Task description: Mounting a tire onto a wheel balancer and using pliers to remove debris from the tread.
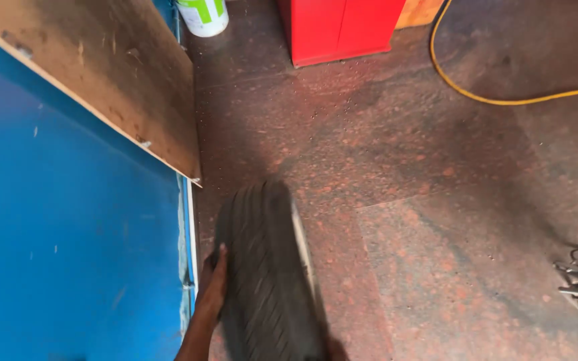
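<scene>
Currently:
Blue panel [68, 234]: far left, just beside wheel.
Left hand [213, 289]: flat on tread, steadying.
Tyre [265, 267]: upright on floor [436, 220]; keep vertical, roll slowly.
Right hand [334, 349]: barely visible at sidewall, grip cannot be judged.

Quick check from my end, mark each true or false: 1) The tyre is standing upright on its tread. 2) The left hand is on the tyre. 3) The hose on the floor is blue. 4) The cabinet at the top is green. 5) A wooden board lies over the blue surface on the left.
1) The tyre stands upright on its tread: true.
2) The left hand is on the tyre: true, flat against its left side.
3) The hose is blue: false, it is yellow.
4) The cabinet is green: false, it is red.
5) A wooden board lies over the blue surface: true.
</scene>
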